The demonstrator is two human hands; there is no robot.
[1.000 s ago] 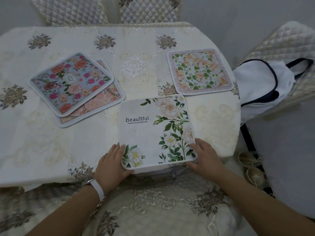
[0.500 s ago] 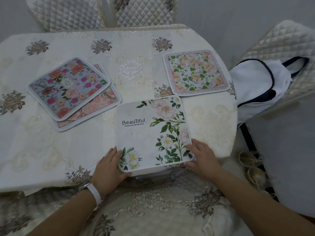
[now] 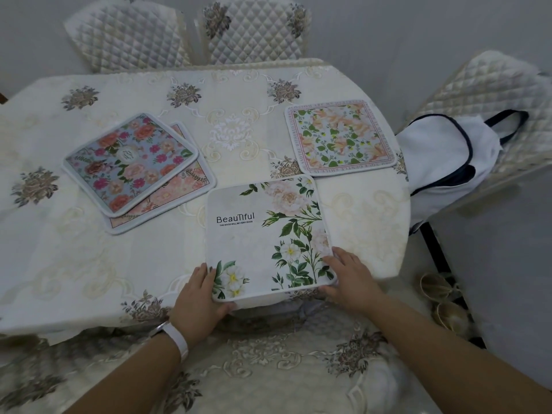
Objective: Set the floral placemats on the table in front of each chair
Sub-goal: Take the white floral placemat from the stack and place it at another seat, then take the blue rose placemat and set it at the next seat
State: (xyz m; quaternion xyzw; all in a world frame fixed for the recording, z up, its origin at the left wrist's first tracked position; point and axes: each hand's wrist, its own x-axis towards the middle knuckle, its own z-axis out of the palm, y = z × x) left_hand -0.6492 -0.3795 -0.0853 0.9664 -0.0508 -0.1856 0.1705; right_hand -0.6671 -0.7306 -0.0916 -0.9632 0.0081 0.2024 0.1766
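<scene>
A white placemat (image 3: 254,234) printed "Beautiful" with green leaves and pale roses lies at the near edge of the table (image 3: 74,264). My left hand (image 3: 198,297) grips its near left corner, and my right hand (image 3: 348,277) holds its near right corner. To the far right rests an orange-and-green floral placemat (image 3: 339,137), in front of the right chair (image 3: 493,94). On the left, a blue placemat with pink flowers (image 3: 130,161) sits stacked on a pink one (image 3: 176,194).
Two quilted chairs (image 3: 128,37) stand at the far side of the table. A white bag with dark trim (image 3: 439,156) lies on the right chair. The near chair's embroidered back (image 3: 268,363) is below my arms. Round woven items (image 3: 442,297) sit on the floor at right.
Both hands have stayed on the near corners of the white placemat, which has barely shifted on the table. My view moved slightly.
</scene>
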